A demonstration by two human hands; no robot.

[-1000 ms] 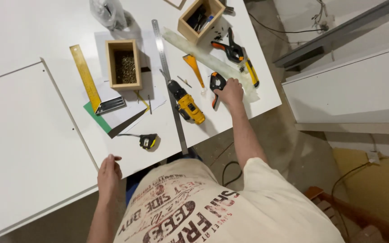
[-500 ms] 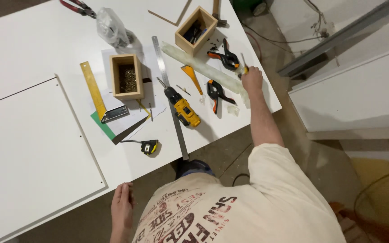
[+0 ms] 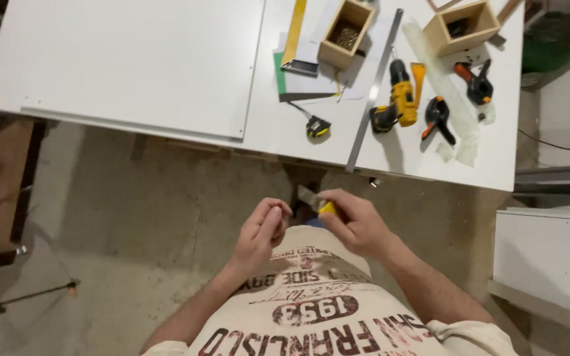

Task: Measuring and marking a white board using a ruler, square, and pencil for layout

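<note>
I see both hands held in front of the chest, off the bench and just below its near edge. Right hand grips a small utility knife, yellow body, grey blade end poking out toward the left hand. Left hand is curled shut, fingertips pinched together just beside the blade tip; I cannot tell if it holds anything. White bench sits above the hands in view. Near its front edge lies a long metal ruler, running diagonally with one end at the edge. Just right of it a yellow cordless drill, then a black-and-orange spring clamp. A small tape measure sits left of the ruler, near the front edge. Toward the far edge, two open wooden boxes, one at the far right corner. A large white panel covers the bench's left half. A yellow level lies beside the left box.
</note>
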